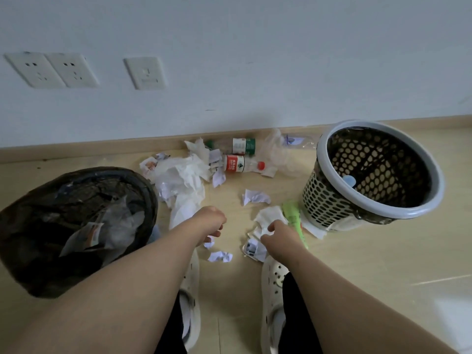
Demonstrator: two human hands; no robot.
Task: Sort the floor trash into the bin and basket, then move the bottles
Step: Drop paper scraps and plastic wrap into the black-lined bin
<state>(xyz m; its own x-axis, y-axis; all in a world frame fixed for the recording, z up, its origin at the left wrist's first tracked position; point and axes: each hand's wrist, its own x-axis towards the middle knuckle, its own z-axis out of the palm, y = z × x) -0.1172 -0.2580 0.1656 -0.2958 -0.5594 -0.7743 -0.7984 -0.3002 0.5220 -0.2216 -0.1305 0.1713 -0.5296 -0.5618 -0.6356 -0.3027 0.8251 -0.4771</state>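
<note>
— Head view, item: our right hand [277, 235] pinches tissue [268, 218] near the basket [419, 208]; left hand [210, 223] curled, contents unclear.
— Step: sorting. Next, we carry it left to the bin [146, 190]; bottles [242, 163] wait, far.

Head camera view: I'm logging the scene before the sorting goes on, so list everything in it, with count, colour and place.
Bin: one, lined with a black bag, left; holds some trash.
Basket: one, perforated, pale rim, right; a blue cap shows inside.
Red-label bottle: one, clear, red cap, lying near the wall.
Green-label bottle: one, clear, lying by the skirting.
Clear crushed bottle: one, left of the basket rim.
Paper and tissue pile: many, white, beside the bin.
Crumpled paper: one, white, centre floor.
Green wrapper: one, beside the basket.
Wall sockets: three plates, white, wall.
Shoes: two, white.
Left hand: curled over small scraps.
Right hand: gripping white tissue.
</note>
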